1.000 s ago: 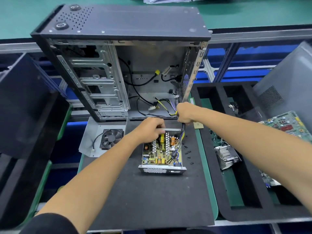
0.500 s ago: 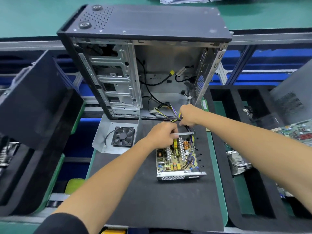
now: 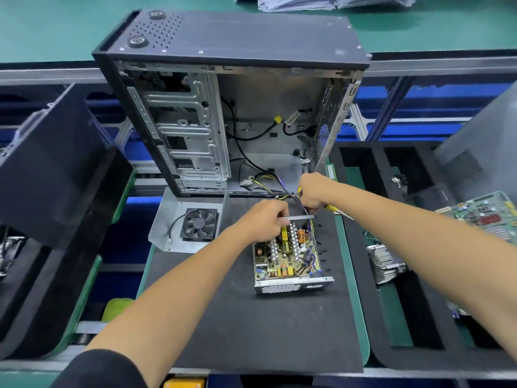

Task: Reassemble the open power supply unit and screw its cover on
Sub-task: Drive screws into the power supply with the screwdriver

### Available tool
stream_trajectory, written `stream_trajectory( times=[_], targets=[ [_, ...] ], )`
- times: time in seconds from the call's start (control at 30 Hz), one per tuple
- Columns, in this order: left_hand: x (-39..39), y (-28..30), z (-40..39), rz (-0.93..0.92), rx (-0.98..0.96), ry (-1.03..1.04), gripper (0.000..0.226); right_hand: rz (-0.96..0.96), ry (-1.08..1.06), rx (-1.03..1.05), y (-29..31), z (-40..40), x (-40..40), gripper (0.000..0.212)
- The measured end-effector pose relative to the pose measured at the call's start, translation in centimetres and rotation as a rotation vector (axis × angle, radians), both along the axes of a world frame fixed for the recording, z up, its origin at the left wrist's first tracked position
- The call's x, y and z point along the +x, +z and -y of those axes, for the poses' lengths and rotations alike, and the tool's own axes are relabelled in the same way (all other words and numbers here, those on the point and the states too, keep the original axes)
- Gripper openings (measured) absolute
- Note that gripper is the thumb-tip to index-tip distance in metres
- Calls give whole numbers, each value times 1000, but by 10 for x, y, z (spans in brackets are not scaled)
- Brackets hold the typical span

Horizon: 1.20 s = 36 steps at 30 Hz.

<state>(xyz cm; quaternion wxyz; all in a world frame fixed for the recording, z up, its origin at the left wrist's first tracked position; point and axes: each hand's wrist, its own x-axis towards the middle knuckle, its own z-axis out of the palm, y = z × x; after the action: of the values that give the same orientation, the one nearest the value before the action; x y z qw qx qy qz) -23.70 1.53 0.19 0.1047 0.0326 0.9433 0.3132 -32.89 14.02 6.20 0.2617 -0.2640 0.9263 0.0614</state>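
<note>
A black foam mat (image 3: 251,331) covers the tabletop, with an open computer case (image 3: 223,107) standing at its far edge. The open power supply unit (image 3: 291,259) lies near the mat's right edge, loose black screws (image 3: 324,251) just beside it. Since a second ago the view has swung left; the unit now sits further right in frame. The left hand (image 3: 261,224) still curls over the unit's far rim. The right hand (image 3: 312,191) keeps gripping its wire bundle (image 3: 303,210) together with a yellow-handled screwdriver (image 3: 334,208). The fan cover (image 3: 193,222) lies at the mat's far left corner.

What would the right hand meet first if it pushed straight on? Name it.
The right hand, gripping a yellow-handled screwdriver, points away toward the open black computer case; probably the bundle of coloured wires first, though depth is unclear.
</note>
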Motion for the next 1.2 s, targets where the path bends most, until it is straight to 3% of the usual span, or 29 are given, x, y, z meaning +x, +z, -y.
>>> stream_trajectory(
  times=[0.13, 0.27, 0.33, 0.4, 0.67, 0.8, 0.87, 0.97, 1.13, 1.2],
  targets=[
    [1, 0, 1, -12, -3, 15, 20, -9, 21, -100, -3, 5, 2, 30],
    [3, 3, 3, 0, 21, 14, 11, -14, -8, -186, 4, 4, 5, 16],
    [4, 6, 5, 13, 34, -11, 5, -28, -12, -248, 10, 4, 4, 24],
    [7, 12, 10, -3, 74, 1, 13, -30, -24, -344, 22, 6, 6, 26],
    [13, 59, 36, -40, 623, 162, 20, 175, -169, -950, 78, 36, 26, 10],
    [26, 71, 44, -23, 786, 183, 8, 246, -209, -1155, 81, 60, 42, 13],
    [35, 69, 49, -41, 795, 219, 7, 251, -221, -1184, 77, 69, 50, 15],
    [45, 63, 58, -93, 641, 265, 17, 272, -239, -1165, 68, 76, 58, 20],
    [54, 49, 69, -129, 403, 315, 14, 32, 19, -765, 64, 77, 59, 38],
    [57, 43, 70, -140, 338, 287, 8, 18, 106, -660, 65, 73, 59, 33]
  ],
)
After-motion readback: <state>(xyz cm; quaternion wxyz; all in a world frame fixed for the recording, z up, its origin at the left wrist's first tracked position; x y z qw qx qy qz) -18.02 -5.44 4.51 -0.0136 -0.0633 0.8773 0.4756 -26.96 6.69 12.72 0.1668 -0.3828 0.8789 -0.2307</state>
